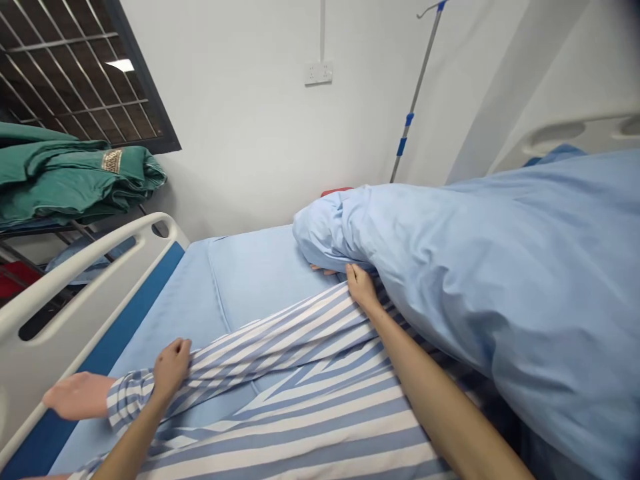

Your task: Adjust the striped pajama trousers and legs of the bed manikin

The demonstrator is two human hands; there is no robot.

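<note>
Blue-and-white striped pajama trousers cover the legs of a figure lying on the bed. My left hand is closed on the lower trouser leg, a little above the bare foot that sticks out of the cuff. Up near the hip, my right hand grips the striped cloth, right beside the folded edge of a light blue quilt. Skin-toned fingertips peek out from under that quilt. The figure's upper body is hidden beneath it.
A light blue mattress lies under the legs. The cream footboard borders the left side. Green folded cloths sit on a rack behind it. An IV pole stands against the wall, beyond the quilt.
</note>
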